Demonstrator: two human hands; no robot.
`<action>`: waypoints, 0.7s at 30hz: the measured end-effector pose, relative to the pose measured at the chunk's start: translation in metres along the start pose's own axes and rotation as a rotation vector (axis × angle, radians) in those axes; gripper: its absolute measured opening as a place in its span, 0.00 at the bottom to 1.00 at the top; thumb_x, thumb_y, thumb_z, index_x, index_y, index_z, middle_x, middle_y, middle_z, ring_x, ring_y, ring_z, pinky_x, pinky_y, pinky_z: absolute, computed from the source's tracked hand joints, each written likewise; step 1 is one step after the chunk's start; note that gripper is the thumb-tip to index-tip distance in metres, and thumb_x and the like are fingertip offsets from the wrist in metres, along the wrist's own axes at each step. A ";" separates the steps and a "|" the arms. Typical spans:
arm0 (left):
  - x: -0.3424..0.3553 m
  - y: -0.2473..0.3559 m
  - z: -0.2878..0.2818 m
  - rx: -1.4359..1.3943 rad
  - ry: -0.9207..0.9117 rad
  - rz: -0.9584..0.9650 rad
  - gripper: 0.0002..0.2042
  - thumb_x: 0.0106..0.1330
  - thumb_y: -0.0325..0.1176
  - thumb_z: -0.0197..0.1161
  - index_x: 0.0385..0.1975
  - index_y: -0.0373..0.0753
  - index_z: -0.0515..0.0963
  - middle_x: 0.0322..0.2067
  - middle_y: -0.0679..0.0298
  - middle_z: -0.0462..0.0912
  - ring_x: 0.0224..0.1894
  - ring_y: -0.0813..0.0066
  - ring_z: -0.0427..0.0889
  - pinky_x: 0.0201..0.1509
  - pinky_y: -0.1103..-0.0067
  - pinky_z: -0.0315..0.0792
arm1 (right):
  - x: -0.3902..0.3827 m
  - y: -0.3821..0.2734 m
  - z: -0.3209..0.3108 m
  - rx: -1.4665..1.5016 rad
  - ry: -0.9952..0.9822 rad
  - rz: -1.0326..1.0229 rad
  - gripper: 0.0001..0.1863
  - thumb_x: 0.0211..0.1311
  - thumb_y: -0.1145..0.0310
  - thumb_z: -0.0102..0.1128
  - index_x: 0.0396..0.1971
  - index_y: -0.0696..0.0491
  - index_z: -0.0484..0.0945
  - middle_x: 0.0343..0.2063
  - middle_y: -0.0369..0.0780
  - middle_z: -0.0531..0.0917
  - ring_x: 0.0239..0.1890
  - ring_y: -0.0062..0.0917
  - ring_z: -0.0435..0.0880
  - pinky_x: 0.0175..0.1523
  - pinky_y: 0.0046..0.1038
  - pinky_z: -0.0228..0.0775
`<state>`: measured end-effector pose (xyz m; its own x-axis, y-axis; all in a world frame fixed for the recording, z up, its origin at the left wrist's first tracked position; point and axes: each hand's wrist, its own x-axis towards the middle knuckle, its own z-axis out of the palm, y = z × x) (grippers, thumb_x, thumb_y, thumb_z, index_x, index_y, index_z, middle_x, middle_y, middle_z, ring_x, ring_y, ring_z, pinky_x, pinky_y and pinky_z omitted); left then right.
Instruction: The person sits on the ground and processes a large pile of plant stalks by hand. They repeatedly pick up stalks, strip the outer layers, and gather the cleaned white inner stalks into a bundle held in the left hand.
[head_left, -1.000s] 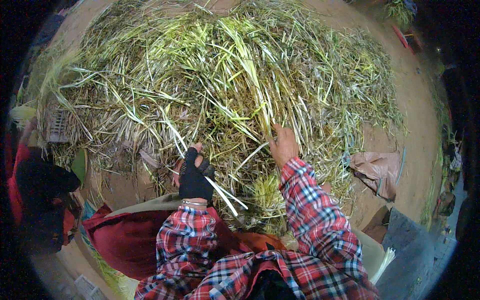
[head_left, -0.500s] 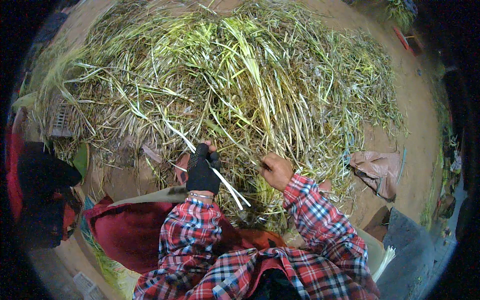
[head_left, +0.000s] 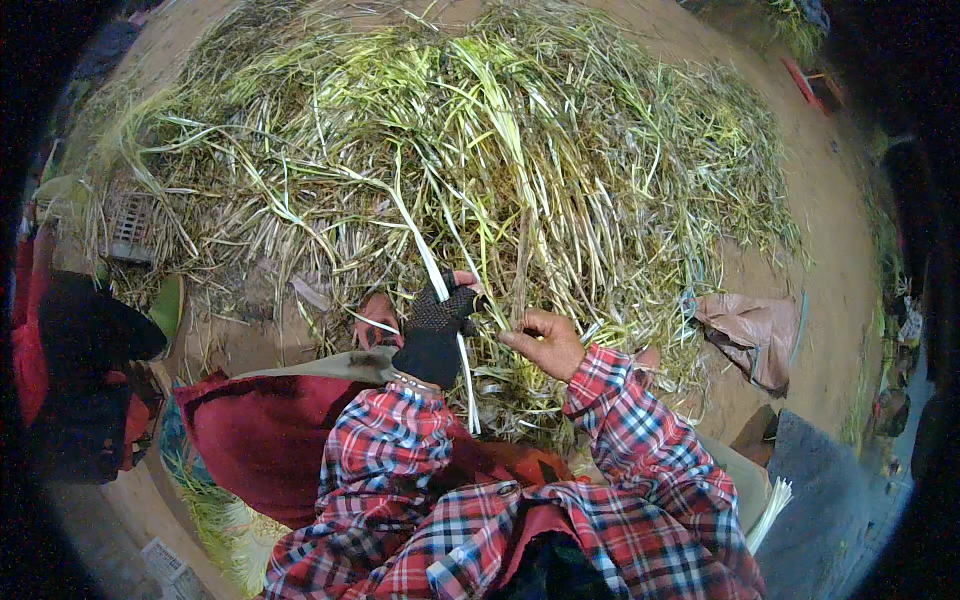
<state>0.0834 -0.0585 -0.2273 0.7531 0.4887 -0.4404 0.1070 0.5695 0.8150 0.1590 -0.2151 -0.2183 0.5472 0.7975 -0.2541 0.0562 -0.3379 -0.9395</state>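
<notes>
My left hand (head_left: 437, 325), in a black fingerless glove, is closed round a few spring onions (head_left: 427, 262). Their white ends stick out below the palm, and the green tops reach up over the heap. Bare, my right hand (head_left: 550, 345) sits just to the right, thumb and fingers pinched together on a thin withered leaf (head_left: 521, 275). Whether that leaf still joins the held stalks I cannot tell. Before both hands spreads a large heap of spring onions (head_left: 570, 210), green, yellow and brown, much of it loose leaves.
A crumpled brown sheet (head_left: 748, 335) lies on the dirt floor at the right. Another person's dark sleeve (head_left: 85, 350) shows at the left, near a grey plastic crate (head_left: 133, 225). White stalk ends (head_left: 770, 515) poke out at my lower right. Maroon cloth (head_left: 270, 435) covers my left side.
My left hand has shifted slightly right and turned, so the stalks hang more upright. My right hand has moved a little left, closer to the left, now pinching a withered leaf.
</notes>
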 end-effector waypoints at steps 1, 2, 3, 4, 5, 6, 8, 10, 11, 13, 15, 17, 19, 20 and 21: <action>0.000 -0.001 0.000 -0.008 0.030 -0.038 0.12 0.49 0.32 0.62 0.32 0.38 0.72 0.25 0.68 0.75 0.24 0.80 0.73 0.19 0.86 0.65 | 0.000 0.000 0.001 0.037 0.012 0.008 0.08 0.48 0.68 0.59 0.24 0.58 0.75 0.17 0.35 0.72 0.20 0.14 0.67 0.25 0.20 0.61; 0.000 -0.001 0.000 -0.037 0.016 -0.002 0.11 0.48 0.31 0.62 0.32 0.38 0.72 0.24 0.68 0.75 0.23 0.80 0.73 0.18 0.85 0.65 | 0.000 0.000 0.002 0.086 0.014 -0.024 0.08 0.48 0.67 0.59 0.23 0.58 0.75 0.16 0.36 0.71 0.20 0.15 0.67 0.25 0.21 0.61; -0.001 0.000 0.000 -0.045 0.018 -0.001 0.11 0.48 0.31 0.62 0.31 0.38 0.72 0.24 0.68 0.75 0.23 0.80 0.73 0.18 0.85 0.66 | 0.001 0.001 0.002 0.023 0.009 0.018 0.08 0.49 0.68 0.58 0.23 0.57 0.75 0.16 0.35 0.72 0.19 0.15 0.67 0.25 0.21 0.61; -0.001 0.003 0.000 -0.052 0.019 0.002 0.10 0.48 0.30 0.62 0.30 0.38 0.72 0.23 0.68 0.75 0.22 0.79 0.73 0.17 0.85 0.66 | 0.002 0.003 0.002 0.043 0.010 0.047 0.08 0.49 0.68 0.58 0.23 0.57 0.75 0.15 0.35 0.71 0.19 0.14 0.67 0.25 0.21 0.61; -0.004 0.006 -0.002 0.005 0.056 -0.014 0.10 0.47 0.30 0.63 0.29 0.38 0.72 0.22 0.67 0.74 0.21 0.79 0.73 0.16 0.84 0.66 | 0.003 0.006 0.002 0.063 0.012 0.077 0.08 0.49 0.68 0.58 0.23 0.58 0.75 0.15 0.34 0.71 0.19 0.14 0.66 0.25 0.20 0.61; -0.005 0.010 -0.003 0.026 0.114 0.008 0.11 0.45 0.29 0.64 0.28 0.38 0.71 0.22 0.66 0.74 0.20 0.79 0.73 0.16 0.84 0.67 | 0.003 0.010 0.001 0.067 -0.001 0.143 0.08 0.49 0.68 0.58 0.22 0.58 0.75 0.15 0.34 0.70 0.19 0.14 0.66 0.24 0.20 0.61; -0.008 0.018 -0.007 0.082 0.199 0.140 0.11 0.49 0.29 0.60 0.32 0.39 0.70 0.23 0.68 0.74 0.22 0.83 0.71 0.21 0.88 0.64 | 0.000 0.024 -0.003 -0.186 -0.030 0.002 0.08 0.49 0.67 0.57 0.22 0.57 0.74 0.16 0.37 0.72 0.20 0.21 0.69 0.26 0.25 0.62; -0.006 0.024 -0.012 0.104 0.202 0.083 0.09 0.49 0.30 0.60 0.30 0.39 0.70 0.23 0.70 0.73 0.24 0.82 0.71 0.25 0.86 0.64 | -0.007 0.044 -0.012 -0.422 -0.058 -0.162 0.08 0.48 0.66 0.55 0.22 0.56 0.74 0.17 0.40 0.73 0.20 0.29 0.72 0.27 0.30 0.64; -0.004 0.026 -0.016 0.106 0.282 0.080 0.09 0.49 0.30 0.60 0.29 0.39 0.70 0.22 0.70 0.73 0.24 0.81 0.71 0.24 0.86 0.64 | -0.012 0.056 -0.014 -0.615 -0.074 -0.345 0.06 0.46 0.69 0.56 0.22 0.55 0.76 0.17 0.42 0.73 0.20 0.31 0.73 0.25 0.30 0.65; 0.004 0.032 -0.030 -0.025 0.348 0.132 0.08 0.48 0.29 0.61 0.28 0.40 0.70 0.23 0.67 0.74 0.23 0.80 0.72 0.23 0.87 0.65 | -0.036 0.080 -0.023 -0.687 -0.268 -0.001 0.09 0.49 0.65 0.50 0.27 0.54 0.75 0.24 0.45 0.75 0.32 0.35 0.75 0.36 0.36 0.67; 0.013 0.032 -0.041 -0.075 0.342 0.161 0.09 0.48 0.29 0.61 0.28 0.39 0.70 0.22 0.67 0.73 0.22 0.80 0.71 0.21 0.87 0.64 | -0.050 0.100 -0.034 -1.143 -0.676 0.405 0.13 0.49 0.63 0.47 0.28 0.56 0.74 0.26 0.46 0.76 0.31 0.37 0.75 0.37 0.37 0.67; 0.021 0.030 -0.049 -0.058 0.331 0.154 0.09 0.48 0.28 0.61 0.28 0.39 0.70 0.21 0.68 0.73 0.20 0.80 0.71 0.20 0.87 0.64 | -0.053 0.105 -0.040 -1.083 -0.523 0.239 0.13 0.49 0.63 0.47 0.28 0.56 0.74 0.25 0.46 0.76 0.30 0.37 0.75 0.36 0.36 0.67; 0.026 0.024 -0.047 -0.007 0.306 0.135 0.09 0.48 0.28 0.61 0.29 0.38 0.70 0.20 0.68 0.73 0.19 0.80 0.71 0.18 0.87 0.63 | -0.044 0.091 -0.042 -1.059 -0.422 0.161 0.13 0.49 0.63 0.47 0.27 0.56 0.74 0.24 0.46 0.75 0.29 0.37 0.75 0.35 0.36 0.67; 0.027 0.021 -0.045 0.019 0.294 0.124 0.09 0.47 0.27 0.61 0.29 0.38 0.70 0.19 0.68 0.73 0.18 0.81 0.70 0.17 0.87 0.63 | -0.040 0.077 -0.044 -1.079 -0.415 0.197 0.13 0.49 0.63 0.46 0.27 0.56 0.74 0.24 0.46 0.75 0.29 0.37 0.75 0.34 0.36 0.67; 0.028 0.019 -0.042 0.041 0.282 0.115 0.10 0.47 0.27 0.61 0.29 0.38 0.70 0.19 0.68 0.73 0.17 0.81 0.70 0.16 0.87 0.63 | -0.022 0.062 -0.041 -0.902 -0.345 0.024 0.13 0.50 0.62 0.49 0.28 0.56 0.74 0.22 0.45 0.75 0.27 0.37 0.74 0.33 0.34 0.67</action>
<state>0.0794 -0.0064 -0.2400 0.5529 0.7156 -0.4270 0.0624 0.4754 0.8775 0.1851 -0.2739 -0.2613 0.2893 0.8398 -0.4594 0.7472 -0.4981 -0.4400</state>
